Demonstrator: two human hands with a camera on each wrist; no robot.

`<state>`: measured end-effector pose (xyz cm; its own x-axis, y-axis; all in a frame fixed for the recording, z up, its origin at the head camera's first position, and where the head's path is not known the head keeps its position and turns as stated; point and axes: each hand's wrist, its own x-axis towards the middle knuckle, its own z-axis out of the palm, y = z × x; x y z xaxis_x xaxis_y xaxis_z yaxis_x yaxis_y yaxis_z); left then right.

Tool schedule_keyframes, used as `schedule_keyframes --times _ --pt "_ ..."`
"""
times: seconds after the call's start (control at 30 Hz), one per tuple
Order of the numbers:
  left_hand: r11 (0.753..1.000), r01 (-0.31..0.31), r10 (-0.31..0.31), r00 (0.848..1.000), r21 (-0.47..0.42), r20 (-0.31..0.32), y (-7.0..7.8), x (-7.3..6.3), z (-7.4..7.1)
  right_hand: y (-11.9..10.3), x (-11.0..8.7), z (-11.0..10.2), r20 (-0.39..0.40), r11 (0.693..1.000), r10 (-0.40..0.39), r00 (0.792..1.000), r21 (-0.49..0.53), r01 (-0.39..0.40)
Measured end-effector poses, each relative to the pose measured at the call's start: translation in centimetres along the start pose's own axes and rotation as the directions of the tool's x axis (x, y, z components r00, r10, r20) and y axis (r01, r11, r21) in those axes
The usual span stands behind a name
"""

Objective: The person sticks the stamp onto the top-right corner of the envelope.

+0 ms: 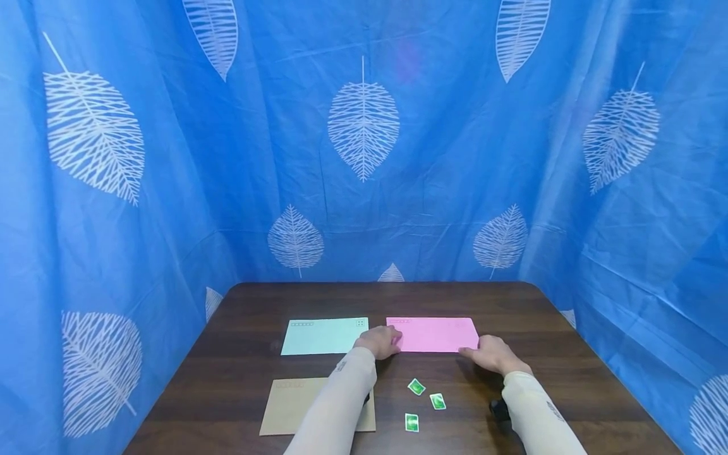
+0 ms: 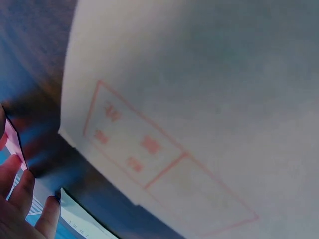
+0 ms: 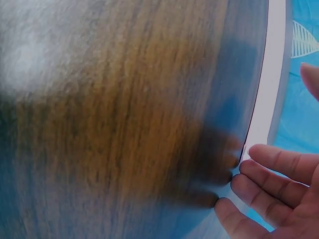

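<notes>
A pink envelope (image 1: 432, 335) lies flat toward the back of the table in the head view. At its left edge is my left hand (image 1: 380, 341), fingers touching the edge and the tabletop. My right hand (image 1: 493, 355) rests at its lower right corner. In the right wrist view the right fingertips (image 3: 256, 152) touch the table and the envelope's edge, thumb held apart. A mint-green envelope (image 1: 324, 336) lies just left of the left hand. Nearer the front, the left forearm partly covers a tan envelope (image 1: 290, 404), which fills much of the left wrist view.
Three small green stamps (image 1: 438, 401) lie loose on the dark wood table (image 1: 466, 430), between the two forearms. A blue curtain (image 1: 364, 215) with white leaf prints surrounds the table's back and sides.
</notes>
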<state>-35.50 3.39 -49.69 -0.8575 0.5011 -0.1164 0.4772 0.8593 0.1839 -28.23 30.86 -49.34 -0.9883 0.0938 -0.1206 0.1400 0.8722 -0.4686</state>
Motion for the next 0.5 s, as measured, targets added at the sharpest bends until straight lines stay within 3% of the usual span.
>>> schedule_keyframes --times 0.2,0.5 --pt "0.999 -0.033 0.033 0.999 0.037 -0.004 -0.05 0.21 -0.06 0.2 -0.2 0.21 -0.012 0.999 0.009 1.0 0.044 -0.008" --pt "0.999 -0.017 0.016 0.999 0.04 0.033 -0.03 0.39 -0.09 0.17 -0.37 -0.18 -0.009 0.999 0.013 1.0 0.042 -0.013"
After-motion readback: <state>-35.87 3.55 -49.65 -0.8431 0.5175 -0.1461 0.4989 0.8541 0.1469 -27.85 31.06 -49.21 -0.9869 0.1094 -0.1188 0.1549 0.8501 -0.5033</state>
